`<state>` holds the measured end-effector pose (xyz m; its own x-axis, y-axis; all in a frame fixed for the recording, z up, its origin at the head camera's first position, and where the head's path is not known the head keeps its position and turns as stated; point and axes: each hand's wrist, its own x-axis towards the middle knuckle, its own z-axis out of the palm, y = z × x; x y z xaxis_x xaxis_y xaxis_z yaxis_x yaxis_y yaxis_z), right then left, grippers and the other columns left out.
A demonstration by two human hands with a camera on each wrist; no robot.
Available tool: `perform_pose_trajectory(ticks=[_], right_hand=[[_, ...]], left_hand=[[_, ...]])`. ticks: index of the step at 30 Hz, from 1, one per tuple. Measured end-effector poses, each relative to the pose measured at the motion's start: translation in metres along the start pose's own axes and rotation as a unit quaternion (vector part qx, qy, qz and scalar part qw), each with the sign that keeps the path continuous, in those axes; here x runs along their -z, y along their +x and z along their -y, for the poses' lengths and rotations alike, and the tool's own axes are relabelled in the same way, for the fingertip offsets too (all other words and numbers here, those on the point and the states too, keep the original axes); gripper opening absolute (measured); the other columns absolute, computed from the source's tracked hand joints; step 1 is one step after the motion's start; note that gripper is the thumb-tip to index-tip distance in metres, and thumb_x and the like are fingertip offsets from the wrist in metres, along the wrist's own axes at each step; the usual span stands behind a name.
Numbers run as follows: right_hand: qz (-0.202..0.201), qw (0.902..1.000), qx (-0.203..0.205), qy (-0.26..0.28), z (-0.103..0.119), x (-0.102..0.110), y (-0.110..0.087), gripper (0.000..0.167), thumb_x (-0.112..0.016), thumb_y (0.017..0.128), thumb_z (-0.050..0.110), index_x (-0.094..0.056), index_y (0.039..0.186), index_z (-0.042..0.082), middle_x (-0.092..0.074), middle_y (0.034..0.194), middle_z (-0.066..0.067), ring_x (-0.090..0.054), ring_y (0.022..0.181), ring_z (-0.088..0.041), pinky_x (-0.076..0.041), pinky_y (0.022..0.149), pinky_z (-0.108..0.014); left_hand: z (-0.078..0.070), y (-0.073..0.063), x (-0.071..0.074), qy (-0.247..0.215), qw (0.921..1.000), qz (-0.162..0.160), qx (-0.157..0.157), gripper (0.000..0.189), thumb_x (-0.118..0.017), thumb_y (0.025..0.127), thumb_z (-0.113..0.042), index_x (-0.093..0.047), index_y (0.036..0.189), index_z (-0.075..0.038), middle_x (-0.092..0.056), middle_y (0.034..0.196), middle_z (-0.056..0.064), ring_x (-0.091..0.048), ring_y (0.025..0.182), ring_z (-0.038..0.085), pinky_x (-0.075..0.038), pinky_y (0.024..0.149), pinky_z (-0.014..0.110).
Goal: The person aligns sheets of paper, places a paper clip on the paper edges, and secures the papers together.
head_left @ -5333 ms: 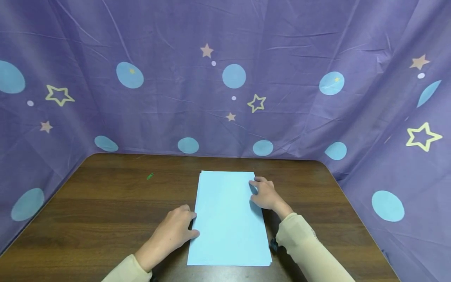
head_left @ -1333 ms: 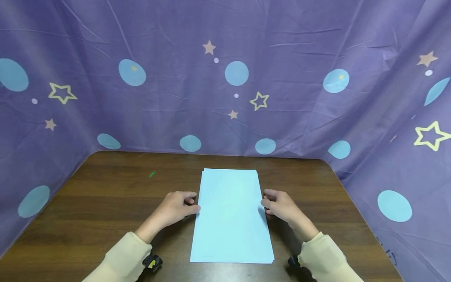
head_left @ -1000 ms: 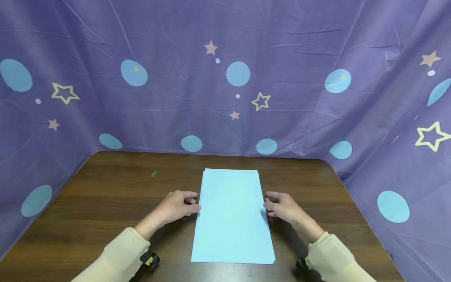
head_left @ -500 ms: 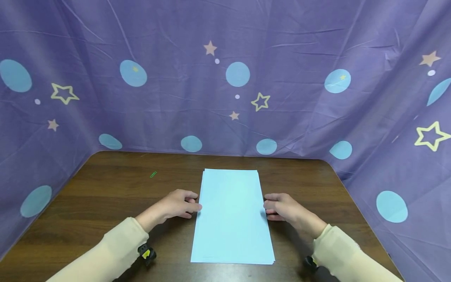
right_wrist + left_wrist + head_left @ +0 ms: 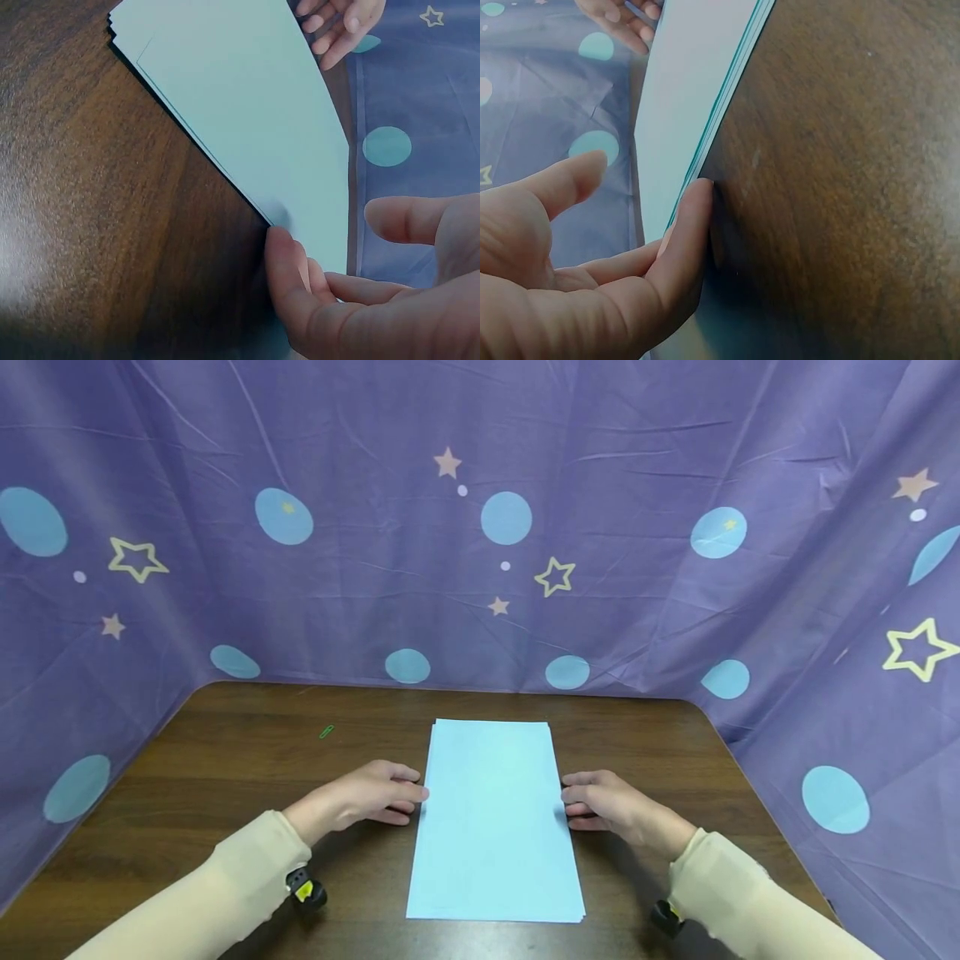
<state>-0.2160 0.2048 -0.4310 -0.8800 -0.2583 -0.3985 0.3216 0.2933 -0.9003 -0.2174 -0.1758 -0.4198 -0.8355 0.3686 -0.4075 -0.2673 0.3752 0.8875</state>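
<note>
A stack of pale blue paper sheets [image 5: 495, 827] lies lengthwise on the wooden table, its layered, slightly uneven edges showing in both wrist views. My left hand [image 5: 375, 793] is at the middle of the stack's left long edge, with fingertips right at the paper. Opposite it, my right hand [image 5: 611, 802] has its fingertips at the right long edge. Fingers of both hands are loosely bent, and neither is wrapped round the sheets. In each wrist view, one fingertip meets the edge of the sheets [image 5: 682, 97] while another digit stands away from it.
A small green paper clip [image 5: 326, 732] lies on the table [image 5: 225, 760] at the back left. Behind the table hangs a purple curtain [image 5: 337, 568] with stars and blue dots. Dark wrist devices [image 5: 306, 890] sit at both cuffs.
From the far right corner my right hand has come down to mid-edge; my left hand has moved slightly up its edge. Over the last second both forearms swung outward and fingers spread along the edges.
</note>
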Motion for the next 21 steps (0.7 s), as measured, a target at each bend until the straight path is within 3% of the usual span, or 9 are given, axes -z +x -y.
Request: perform_pose_trajectory(ticks=[7,21], right_hand=[[0.006,0.9996,-0.020,0.017,0.0007,0.0014,0.0049,0.060,-0.060,0.102,0.008,-0.040,0.153,-0.016,-0.058,0.117,-0.018,-0.061,0.099,-0.025,-0.061,0.094,-0.043],[0.018,0.9987,-0.038,0.027,0.0034,0.0042,0.0062,0.059,-0.059,0.102,0.008,-0.040,0.153,-0.015,-0.056,0.122,-0.018,-0.059,0.101,-0.026,-0.061,0.095,-0.043]], left_hand=[[-0.0042,-0.0009,0.0009,-0.016,0.9998,0.009,0.009,0.070,-0.069,0.104,-0.020,-0.037,0.153,0.017,-0.056,0.148,0.030,-0.058,0.135,0.045,-0.060,0.098,0.044],[-0.0041,0.0048,0.0001,-0.037,0.9991,0.012,0.016,0.057,-0.070,0.103,-0.019,-0.050,0.145,0.014,-0.060,0.140,0.026,-0.063,0.129,0.040,-0.061,0.097,0.044]])
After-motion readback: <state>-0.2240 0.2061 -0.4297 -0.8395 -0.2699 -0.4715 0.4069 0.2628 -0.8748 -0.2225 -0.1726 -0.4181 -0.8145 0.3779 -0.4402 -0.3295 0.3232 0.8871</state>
